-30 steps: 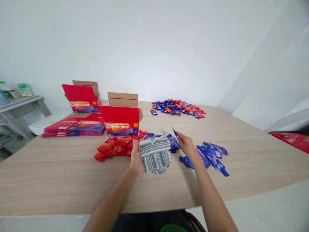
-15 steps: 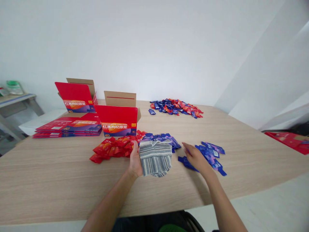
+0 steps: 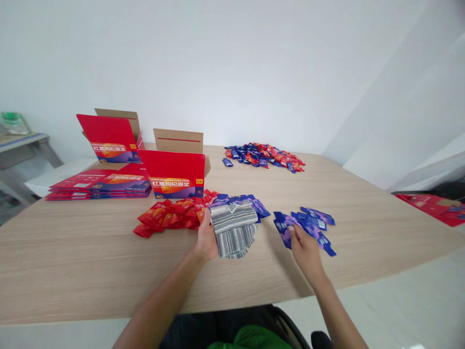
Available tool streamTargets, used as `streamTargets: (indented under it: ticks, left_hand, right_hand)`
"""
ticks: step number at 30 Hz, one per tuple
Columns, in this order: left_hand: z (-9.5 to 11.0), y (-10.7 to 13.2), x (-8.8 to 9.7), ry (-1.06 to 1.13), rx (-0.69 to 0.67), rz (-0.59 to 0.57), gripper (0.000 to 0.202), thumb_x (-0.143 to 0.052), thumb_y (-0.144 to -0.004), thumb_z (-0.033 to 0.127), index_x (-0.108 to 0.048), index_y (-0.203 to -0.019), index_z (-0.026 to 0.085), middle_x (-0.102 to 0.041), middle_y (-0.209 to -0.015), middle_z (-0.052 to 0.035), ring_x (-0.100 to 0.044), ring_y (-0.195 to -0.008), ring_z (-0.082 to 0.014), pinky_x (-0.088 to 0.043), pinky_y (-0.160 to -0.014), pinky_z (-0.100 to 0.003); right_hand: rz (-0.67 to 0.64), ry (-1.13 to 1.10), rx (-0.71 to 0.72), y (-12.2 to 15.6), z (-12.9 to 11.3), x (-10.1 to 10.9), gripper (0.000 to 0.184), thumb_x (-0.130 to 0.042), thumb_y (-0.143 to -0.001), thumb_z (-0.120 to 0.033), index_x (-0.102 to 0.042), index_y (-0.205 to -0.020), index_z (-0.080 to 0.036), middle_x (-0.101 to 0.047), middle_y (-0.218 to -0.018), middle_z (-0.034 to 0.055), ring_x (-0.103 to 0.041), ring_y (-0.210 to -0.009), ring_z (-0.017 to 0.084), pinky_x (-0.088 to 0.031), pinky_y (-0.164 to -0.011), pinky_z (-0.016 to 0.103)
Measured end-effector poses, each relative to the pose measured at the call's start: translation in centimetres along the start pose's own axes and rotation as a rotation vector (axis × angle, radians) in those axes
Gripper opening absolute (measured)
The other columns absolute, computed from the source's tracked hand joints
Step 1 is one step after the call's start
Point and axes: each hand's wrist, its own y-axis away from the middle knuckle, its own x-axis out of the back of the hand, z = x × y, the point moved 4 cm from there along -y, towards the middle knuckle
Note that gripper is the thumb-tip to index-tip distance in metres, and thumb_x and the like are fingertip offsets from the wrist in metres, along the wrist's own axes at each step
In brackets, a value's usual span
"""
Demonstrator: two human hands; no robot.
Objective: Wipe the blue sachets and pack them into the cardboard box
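- Right hand (image 3: 297,237): thumb and fingers pinched on one blue sachet (image 3: 282,224).
- Left hand (image 3: 207,241): left of that pinch, gripping one striped cloth (image 3: 235,233), fingers mostly hidden beneath.
- Step, we judge: handling single sachets, cloth at the ready; next move calls for a steady pinch.
- Loose blue sachets (image 3: 315,224): just right of the pinch, crowding it.
- Room: open tabletop (image 3: 267,259) between our hands, near edge towards us; red sachets (image 3: 174,213) beyond the left grip.
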Motion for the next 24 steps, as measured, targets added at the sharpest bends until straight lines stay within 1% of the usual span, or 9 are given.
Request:
streamTargets:
  ticks: [3, 6, 8, 10, 12, 14, 17, 21, 24]
  left_hand:
    - [-0.8, 0.0, 0.4, -0.025, 0.06, -0.054, 0.096, -0.014, -0.091, 0.081, -0.055, -0.144, 0.013, -0.069, -0.13, -0.0207, -0.063, -0.125, -0.0375, -0.037, -0.113, -0.056]
    - [-1.7, 0.0, 1.0, -0.05, 0.094, -0.071, 0.097, -0.017, -0.089, 0.083, -0.056, -0.144, 0.013, -0.069, -0.131, -0.0208, -0.061, -0.127, -0.0378, -0.036, -0.114, -0.056]
    - [-2.0, -0.1, 1.3, -0.053, 0.095, -0.065, 0.098, -0.018, -0.088, 0.085, -0.056, -0.143, 0.013, -0.069, -0.13, -0.0209, -0.062, -0.127, -0.0374, -0.036, -0.114, -0.055]
    - [-2.1, -0.1, 1.6, -0.039, 0.106, -0.051, 0.1, -0.018, -0.086, 0.087, -0.057, -0.141, 0.013, -0.069, -0.13, -0.0203, -0.062, -0.127, -0.0365, -0.036, -0.115, -0.053]
    - [-1.9, -0.2, 1.9, -0.015, 0.097, -0.013, 0.1, -0.019, -0.086, 0.087, -0.059, -0.14, 0.014, -0.071, -0.128, -0.0186, -0.062, -0.126, -0.0353, -0.036, -0.115, -0.051]
    - [-1.4, -0.3, 2.1, 0.012, 0.051, 0.04, 0.096, -0.023, -0.087, 0.087, -0.062, -0.137, 0.015, -0.073, -0.124, -0.0172, -0.064, -0.124, -0.0348, -0.037, -0.115, -0.051]
    - [-0.7, -0.4, 2.1, 0.046, -0.023, 0.105, 0.091, -0.027, -0.089, 0.084, -0.066, -0.13, 0.014, -0.075, -0.117, -0.0166, -0.067, -0.119, -0.0349, -0.04, -0.113, -0.051]
    - [-0.4, -0.3, 1.6, 0.042, -0.027, 0.106, 0.1, -0.02, -0.088, 0.086, -0.066, -0.13, 0.008, -0.074, -0.116, -0.0205, -0.067, -0.117, -0.0361, -0.043, -0.111, -0.051]
    - [-0.5, -0.2, 1.4, 0.036, 0.038, 0.043, 0.112, -0.013, -0.082, 0.091, -0.061, -0.136, 0.006, -0.072, -0.123, -0.0227, -0.065, -0.121, -0.0374, -0.041, -0.112, -0.051]
  right_hand:
    - [0.155, -0.132, -0.075, -1.7, -4.0, 0.9, 0.05, -0.042, -0.101, -0.057, -0.057, -0.069, -0.021, -0.053, -0.058, -0.0021, -0.052, -0.055, 0.015, -0.043, -0.054, 0.028]
    - [0.122, -0.271, -0.09, -2.3, -8.3, -0.5, 0.05, -0.046, -0.101, -0.054, -0.054, -0.064, -0.022, -0.052, -0.056, -0.003, -0.051, -0.053, 0.015, -0.044, -0.052, 0.027]
    - [0.024, -0.319, -0.06, -1.8, -10.6, -2.6, 0.041, -0.049, -0.101, -0.05, -0.068, -0.08, -0.02, -0.069, -0.072, 0.0025, -0.066, -0.069, 0.02, -0.056, -0.067, 0.033]
    - [-0.097, -0.326, 0.022, -0.7, -12.3, -5.1, 0.032, -0.054, -0.098, -0.042, -0.072, -0.111, -0.019, -0.076, -0.111, 0.011, -0.071, -0.106, 0.028, -0.057, -0.093, 0.045]
    - [-0.213, -0.31, 0.117, 0.8, -13.4, -7.1, 0.045, -0.058, -0.095, -0.035, -0.061, -0.137, -0.02, -0.061, -0.144, 0.0154, -0.056, -0.135, 0.032, -0.048, -0.109, 0.053]
    - [-0.293, -0.303, 0.204, 2.2, -14.0, -8.3, 0.059, -0.059, -0.095, -0.029, -0.046, -0.152, -0.023, -0.044, -0.159, 0.0149, -0.043, -0.146, 0.03, -0.043, -0.115, 0.055]
    - [-0.355, -0.247, 0.361, 3.5, -15.0, -8.1, 0.068, -0.055, -0.097, -0.021, -0.031, -0.16, -0.027, -0.033, -0.166, 0.0128, -0.034, -0.152, 0.027, -0.041, -0.117, 0.054]
    - [-0.452, -0.016, 0.623, 4.2, -16.8, -6.9, 0.068, -0.063, -0.093, -0.02, -0.039, -0.156, -0.014, -0.036, -0.162, 0.0199, -0.033, -0.152, 0.032, -0.034, -0.121, 0.058]
    - [-0.494, 0.094, 0.692, 4.3, -17.2, -6.3, 0.08, -0.071, -0.084, -0.018, -0.037, -0.155, -0.007, -0.034, -0.162, 0.0254, -0.031, -0.152, 0.035, -0.032, -0.122, 0.059]
